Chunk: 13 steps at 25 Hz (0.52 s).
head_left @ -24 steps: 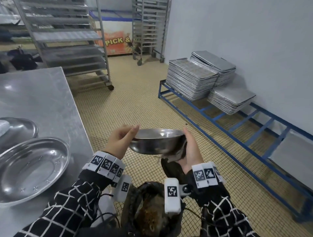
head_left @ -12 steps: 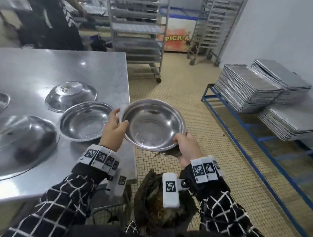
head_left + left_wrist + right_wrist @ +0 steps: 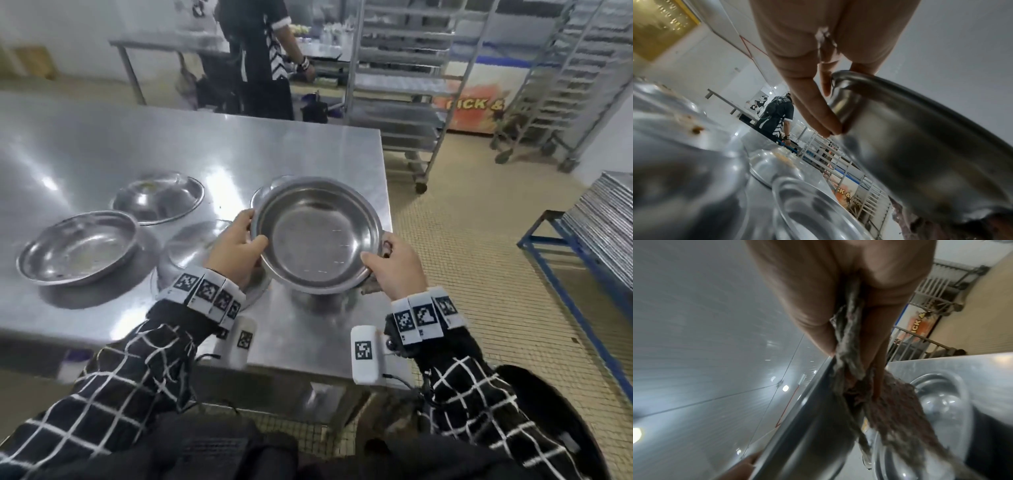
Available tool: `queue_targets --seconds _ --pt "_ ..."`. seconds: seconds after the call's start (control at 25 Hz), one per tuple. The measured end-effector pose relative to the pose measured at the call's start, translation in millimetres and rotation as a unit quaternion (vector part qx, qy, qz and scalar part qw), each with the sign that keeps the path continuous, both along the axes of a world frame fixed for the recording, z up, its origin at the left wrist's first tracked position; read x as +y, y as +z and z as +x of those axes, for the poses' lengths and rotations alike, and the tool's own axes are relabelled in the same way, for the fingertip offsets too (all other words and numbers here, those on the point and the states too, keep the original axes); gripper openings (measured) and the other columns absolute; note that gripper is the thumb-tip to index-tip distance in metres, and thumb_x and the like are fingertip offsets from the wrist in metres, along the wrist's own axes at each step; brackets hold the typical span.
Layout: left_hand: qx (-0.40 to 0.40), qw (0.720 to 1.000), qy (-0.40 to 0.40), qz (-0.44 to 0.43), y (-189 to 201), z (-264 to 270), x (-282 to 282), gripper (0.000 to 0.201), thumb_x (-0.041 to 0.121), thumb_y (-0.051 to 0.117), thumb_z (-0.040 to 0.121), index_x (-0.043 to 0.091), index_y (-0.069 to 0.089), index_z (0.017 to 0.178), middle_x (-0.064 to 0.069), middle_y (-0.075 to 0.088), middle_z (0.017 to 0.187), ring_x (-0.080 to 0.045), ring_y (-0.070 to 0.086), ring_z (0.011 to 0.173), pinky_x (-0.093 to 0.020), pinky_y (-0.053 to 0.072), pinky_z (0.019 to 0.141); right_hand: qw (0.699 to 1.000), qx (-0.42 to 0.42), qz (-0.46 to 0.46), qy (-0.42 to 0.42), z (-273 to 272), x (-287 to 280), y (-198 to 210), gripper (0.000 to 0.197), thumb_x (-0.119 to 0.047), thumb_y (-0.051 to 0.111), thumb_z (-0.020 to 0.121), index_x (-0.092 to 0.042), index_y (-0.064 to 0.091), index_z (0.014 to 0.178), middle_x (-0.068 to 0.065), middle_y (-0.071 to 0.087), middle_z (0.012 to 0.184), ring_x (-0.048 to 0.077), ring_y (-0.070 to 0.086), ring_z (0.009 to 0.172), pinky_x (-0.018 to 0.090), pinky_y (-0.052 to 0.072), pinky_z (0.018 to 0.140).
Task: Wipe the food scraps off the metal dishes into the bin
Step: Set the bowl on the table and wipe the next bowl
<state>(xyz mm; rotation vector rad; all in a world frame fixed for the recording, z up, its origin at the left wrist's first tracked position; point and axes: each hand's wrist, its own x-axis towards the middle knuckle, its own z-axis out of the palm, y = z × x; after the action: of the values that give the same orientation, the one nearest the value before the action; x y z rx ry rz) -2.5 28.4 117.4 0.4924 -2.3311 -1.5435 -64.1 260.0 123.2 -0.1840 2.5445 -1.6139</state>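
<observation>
Over the table's near right corner: the metal dish (image 3: 317, 236) is held level just above the steel table (image 3: 102, 144), mouth up, its inside looking clean.
Change: a second ago it was tilted over the bin by the floor; now it has swung back over the table, so the scraping of this one seems finished.
Left hand (image 3: 236, 250): thumb over the rim, fingers curled under the wall, gripping the dish.
Right hand (image 3: 394, 270): pinching the opposite rim together with a grubby cloth (image 3: 851, 344).
Nearby: another open dish (image 3: 78, 248) and two upturned ones (image 3: 159, 197) rest on the table to the left.
Likely next: setting it down and taking a dirty one.
</observation>
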Motion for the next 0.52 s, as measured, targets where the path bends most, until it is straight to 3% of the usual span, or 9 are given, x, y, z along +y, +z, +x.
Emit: queue_targets --seconds 0.16,0.24,0.36,0.52 --pt "-0.006 1.000 -0.001 0.005 12 -3 -86 0.038 0.006 0.052 0.092 0.020 0.047 0.127 -0.002 0.059 0.102 -0.029 0.067 0.083 -0.043 0.058 0.076 0.995 0.062 0.068 0.027 -10 -83 8 0.018 -0.018 0.064 0.083 -0.021 0.059 0.100 -0.008 0.062 0.080 0.013 0.062 0.073 0.028 0.053 0.069" --pt "-0.023 0.999 0.008 -0.021 11 -8 -120 0.038 0.011 0.053 0.094 0.016 0.046 0.131 -0.003 0.061 0.101 -0.026 0.067 0.086 -0.044 0.057 0.080 0.993 0.061 0.088 0.045 -18 -116 13 0.021 -0.014 0.062 0.084 -0.019 0.058 0.104 -0.008 0.061 0.082 0.010 0.060 0.075 0.025 0.051 0.070" --pt "-0.055 0.998 0.022 -0.026 5 -17 -170 0.037 0.016 0.054 0.094 0.016 0.046 0.130 -0.007 0.065 0.102 -0.024 0.068 0.088 -0.044 0.058 0.080 0.988 0.061 0.118 0.081 -36 -168 17 0.033 -0.013 0.061 0.086 -0.017 0.058 0.119 0.002 0.065 0.105 0.018 0.061 0.095 0.031 0.050 0.086" --pt "-0.095 0.995 0.038 0.004 3 -36 -221 0.034 0.015 0.056 0.093 0.014 0.051 0.127 -0.008 0.066 0.092 -0.019 0.067 0.076 -0.030 0.057 0.064 0.975 0.052 0.172 0.132 -79 -224 15 0.045 -0.020 0.063 0.089 -0.017 0.051 0.132 0.000 0.059 0.125 0.020 0.056 0.113 0.032 0.043 0.094"
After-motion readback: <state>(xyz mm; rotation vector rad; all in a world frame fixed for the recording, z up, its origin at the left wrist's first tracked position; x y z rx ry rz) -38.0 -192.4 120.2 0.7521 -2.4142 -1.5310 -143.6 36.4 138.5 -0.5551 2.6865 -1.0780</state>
